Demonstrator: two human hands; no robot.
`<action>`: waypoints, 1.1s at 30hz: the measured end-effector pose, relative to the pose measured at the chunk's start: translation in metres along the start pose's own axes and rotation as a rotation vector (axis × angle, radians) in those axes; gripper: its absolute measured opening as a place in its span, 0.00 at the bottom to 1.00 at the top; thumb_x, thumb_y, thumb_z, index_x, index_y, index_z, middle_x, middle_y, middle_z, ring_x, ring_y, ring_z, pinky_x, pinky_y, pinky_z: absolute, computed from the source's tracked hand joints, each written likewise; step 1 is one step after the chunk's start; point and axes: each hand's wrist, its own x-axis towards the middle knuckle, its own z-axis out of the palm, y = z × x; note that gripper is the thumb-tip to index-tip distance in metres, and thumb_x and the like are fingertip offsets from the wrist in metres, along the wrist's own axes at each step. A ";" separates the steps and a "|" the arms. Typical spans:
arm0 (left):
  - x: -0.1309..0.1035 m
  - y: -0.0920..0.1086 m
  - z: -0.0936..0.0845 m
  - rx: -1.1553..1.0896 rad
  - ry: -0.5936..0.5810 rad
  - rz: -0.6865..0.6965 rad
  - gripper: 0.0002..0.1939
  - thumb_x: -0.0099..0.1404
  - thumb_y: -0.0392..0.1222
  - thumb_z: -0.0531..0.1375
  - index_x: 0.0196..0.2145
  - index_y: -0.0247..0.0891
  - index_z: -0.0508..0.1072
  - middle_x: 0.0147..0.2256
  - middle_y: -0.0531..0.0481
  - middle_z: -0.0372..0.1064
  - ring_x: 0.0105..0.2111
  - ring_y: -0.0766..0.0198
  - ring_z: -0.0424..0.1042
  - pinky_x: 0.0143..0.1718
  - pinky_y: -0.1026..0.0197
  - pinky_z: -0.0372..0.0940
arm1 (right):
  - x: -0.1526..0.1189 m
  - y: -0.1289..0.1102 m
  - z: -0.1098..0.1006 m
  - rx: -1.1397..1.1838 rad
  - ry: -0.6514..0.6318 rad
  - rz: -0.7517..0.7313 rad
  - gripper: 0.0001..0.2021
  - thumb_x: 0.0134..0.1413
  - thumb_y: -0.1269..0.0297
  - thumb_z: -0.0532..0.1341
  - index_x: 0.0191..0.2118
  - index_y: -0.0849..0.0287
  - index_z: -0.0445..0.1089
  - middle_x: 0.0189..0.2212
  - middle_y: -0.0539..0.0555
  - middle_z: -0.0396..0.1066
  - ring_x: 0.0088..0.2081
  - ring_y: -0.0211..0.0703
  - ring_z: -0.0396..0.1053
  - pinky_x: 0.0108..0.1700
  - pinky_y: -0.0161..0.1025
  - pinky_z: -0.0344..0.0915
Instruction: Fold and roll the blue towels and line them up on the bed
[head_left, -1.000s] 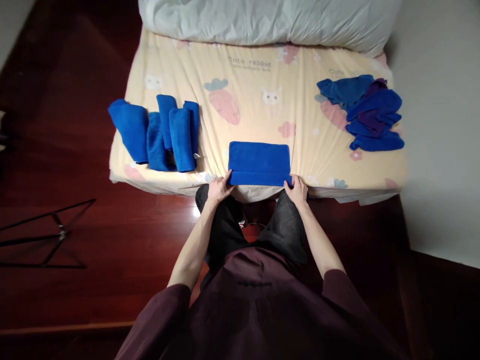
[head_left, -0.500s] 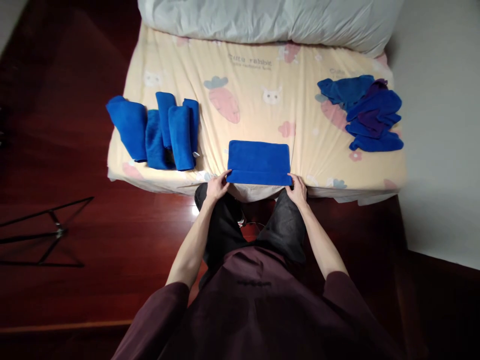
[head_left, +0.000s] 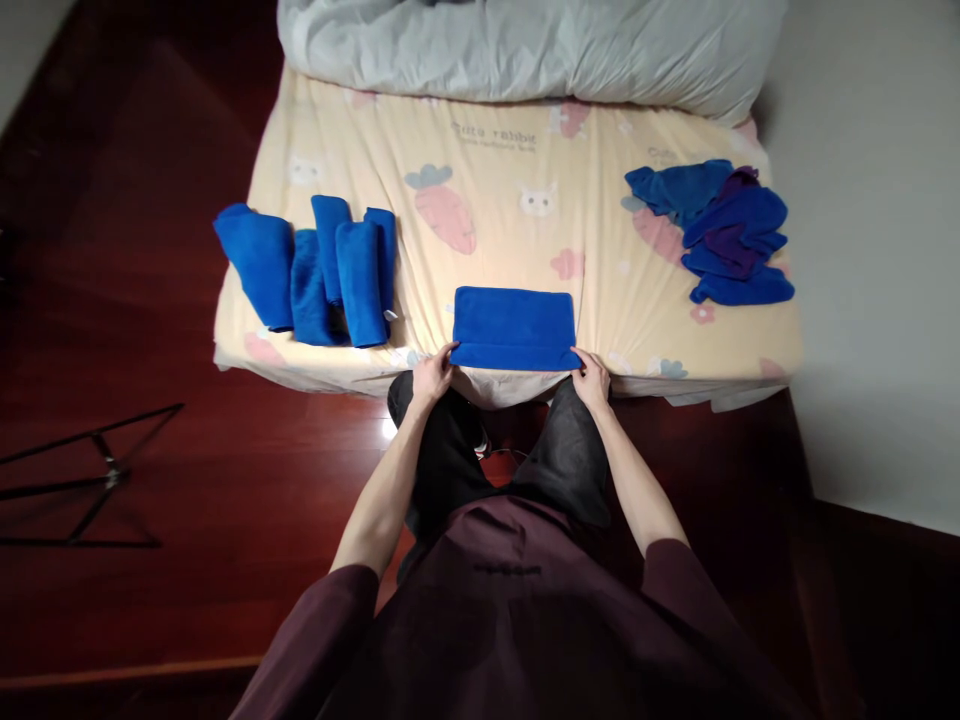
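Observation:
A blue towel (head_left: 514, 318) lies flat at the front edge of the bed, with a narrow strip folded over along its near side. My left hand (head_left: 433, 376) pinches the near left corner of that strip between thumb and fingers. At the opposite end, my right hand (head_left: 591, 379) grips the near right corner in the same way. Left of the towel rest several rolled blue towels (head_left: 357, 285), side by side and partly overlapping. A loose heap of crumpled blue and purple cloths (head_left: 739, 240) lies on the right side of the bed.
The bed has a yellow printed sheet (head_left: 510, 200) with carrots and rabbits. A pale quilt (head_left: 525, 50) is bunched along the far side. Black tripod legs (head_left: 112, 475) stand on the dark red floor (head_left: 247, 480) at left. A pale wall (head_left: 870, 260) borders the right.
The whole view has shifted slightly. My hands keep hold of the towel's near corners, and the folded strip looks almost the same.

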 end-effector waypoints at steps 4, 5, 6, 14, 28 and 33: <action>0.000 -0.002 0.001 -0.042 0.029 0.002 0.23 0.79 0.43 0.54 0.67 0.41 0.73 0.45 0.40 0.82 0.45 0.46 0.81 0.48 0.53 0.69 | 0.001 0.006 0.002 -0.021 0.007 0.020 0.21 0.68 0.63 0.56 0.60 0.55 0.77 0.57 0.61 0.79 0.50 0.56 0.78 0.55 0.50 0.74; 0.000 -0.003 0.001 -0.049 0.034 -0.001 0.23 0.80 0.45 0.53 0.66 0.40 0.73 0.44 0.39 0.82 0.45 0.46 0.81 0.48 0.53 0.69 | 0.001 0.008 0.003 -0.030 0.010 0.029 0.19 0.69 0.61 0.56 0.59 0.56 0.77 0.54 0.62 0.80 0.51 0.57 0.77 0.55 0.50 0.74; 0.001 -0.004 0.002 -0.052 0.036 -0.006 0.23 0.81 0.47 0.52 0.66 0.39 0.73 0.44 0.39 0.82 0.45 0.46 0.81 0.48 0.53 0.69 | 0.001 0.010 0.004 -0.038 0.012 0.037 0.18 0.70 0.59 0.56 0.57 0.57 0.77 0.52 0.63 0.80 0.50 0.58 0.77 0.54 0.50 0.73; 0.002 -0.007 0.006 -0.044 0.041 -0.022 0.23 0.83 0.51 0.48 0.62 0.36 0.73 0.46 0.35 0.81 0.48 0.44 0.81 0.49 0.53 0.69 | 0.003 0.015 0.007 -0.103 0.002 0.090 0.19 0.75 0.48 0.53 0.48 0.56 0.75 0.43 0.62 0.81 0.45 0.57 0.77 0.47 0.45 0.69; -0.001 -0.004 0.003 -0.071 0.052 -0.010 0.21 0.83 0.51 0.48 0.59 0.37 0.73 0.47 0.35 0.82 0.49 0.45 0.81 0.50 0.51 0.69 | 0.004 0.013 0.008 -0.111 0.069 0.084 0.26 0.77 0.41 0.49 0.44 0.55 0.76 0.40 0.61 0.81 0.41 0.55 0.77 0.44 0.43 0.69; -0.006 -0.002 -0.003 -0.167 0.069 -0.020 0.22 0.80 0.54 0.54 0.60 0.38 0.72 0.42 0.42 0.82 0.44 0.50 0.81 0.48 0.54 0.69 | 0.003 0.009 0.004 -0.110 0.051 0.058 0.25 0.77 0.43 0.50 0.43 0.55 0.76 0.39 0.60 0.81 0.42 0.54 0.76 0.44 0.42 0.68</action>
